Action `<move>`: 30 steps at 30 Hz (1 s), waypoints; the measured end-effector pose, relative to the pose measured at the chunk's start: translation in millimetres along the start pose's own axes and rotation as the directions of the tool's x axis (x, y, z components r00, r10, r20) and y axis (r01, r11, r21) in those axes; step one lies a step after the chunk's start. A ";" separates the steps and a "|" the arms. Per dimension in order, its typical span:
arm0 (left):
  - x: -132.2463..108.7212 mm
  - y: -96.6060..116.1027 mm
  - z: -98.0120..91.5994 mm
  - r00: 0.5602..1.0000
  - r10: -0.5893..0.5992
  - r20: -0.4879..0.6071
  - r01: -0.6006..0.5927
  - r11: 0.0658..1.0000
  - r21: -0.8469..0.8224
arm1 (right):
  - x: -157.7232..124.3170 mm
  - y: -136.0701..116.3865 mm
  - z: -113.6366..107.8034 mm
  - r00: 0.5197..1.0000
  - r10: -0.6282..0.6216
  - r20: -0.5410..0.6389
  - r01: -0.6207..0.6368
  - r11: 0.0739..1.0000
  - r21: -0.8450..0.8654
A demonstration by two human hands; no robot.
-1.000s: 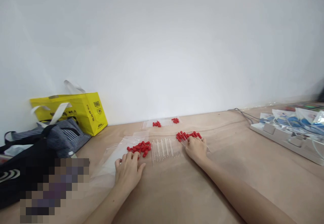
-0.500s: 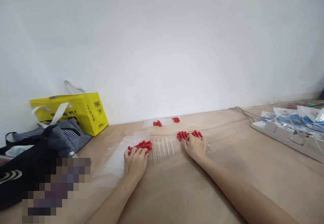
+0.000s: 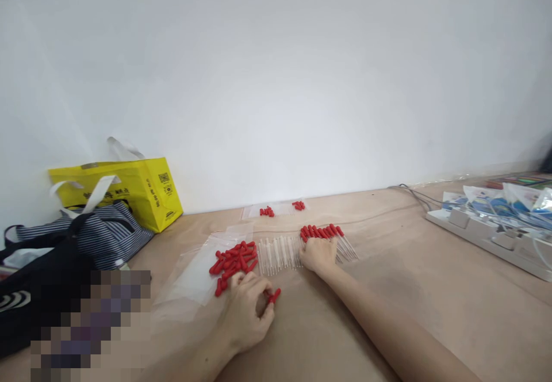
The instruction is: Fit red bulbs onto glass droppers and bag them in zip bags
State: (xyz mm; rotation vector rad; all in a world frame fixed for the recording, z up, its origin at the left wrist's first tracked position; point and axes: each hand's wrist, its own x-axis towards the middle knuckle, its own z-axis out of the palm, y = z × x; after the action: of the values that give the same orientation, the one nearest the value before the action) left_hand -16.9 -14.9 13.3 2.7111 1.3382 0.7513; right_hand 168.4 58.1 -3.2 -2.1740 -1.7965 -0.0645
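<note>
A red rubber dropper bulb (image 3: 274,296) is pinched between the thumb and finger of my left hand (image 3: 248,313), just above the table. Beside that hand lies a loose pile of red bulbs (image 3: 235,258), partly on clear plastic bags (image 3: 194,272). To the pile's right, thin clear dropper tubes (image 3: 278,254) lie side by side in a row. My right hand (image 3: 319,253) is closed at the right end of this row, its fingertips hidden. Behind and right of it are several tubes fitted with red bulbs (image 3: 323,232), lying in a slanted row.
Near the wall, a clear bag (image 3: 282,209) bears two small groups of red bulbs. Yellow (image 3: 168,198), striped (image 3: 112,232) and black (image 3: 52,290) bags stand at left. A white power strip (image 3: 487,241) with plugs and packets lies at right, with grey cables (image 3: 416,195) behind.
My left hand has come off the pile, nearer and to the right, now pinching one red bulb. My right hand has shifted left from the capped droppers to the bare tubes.
</note>
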 end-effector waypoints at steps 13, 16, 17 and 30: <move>0.2 8.5 24.5 0.998 -0.066 0.020 0.066 0.997 -0.036 | -11.5 3.1 -3.5 0.987 -0.131 -0.097 0.137 0.989 0.059; -1.0 9.0 22.6 0.998 -0.065 0.009 0.065 0.997 -0.052 | -27.4 15.0 -0.6 0.955 -0.262 -0.141 0.282 0.949 0.144; -1.3 8.5 21.8 0.997 -0.072 0.006 0.072 0.995 -0.064 | -34.1 20.4 1.1 0.924 -0.335 -0.184 0.370 0.903 0.219; 1.0 2.5 22.5 0.992 -0.118 0.035 0.123 0.970 -0.211 | -82.1 38.3 -8.6 0.765 -0.627 -0.145 0.612 0.640 0.464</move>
State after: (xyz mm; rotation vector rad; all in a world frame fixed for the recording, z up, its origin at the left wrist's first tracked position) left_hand -4.8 -11.6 -5.6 2.4432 1.3202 0.8002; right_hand 189.6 -28.2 -22.6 -1.1415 -2.2029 0.2467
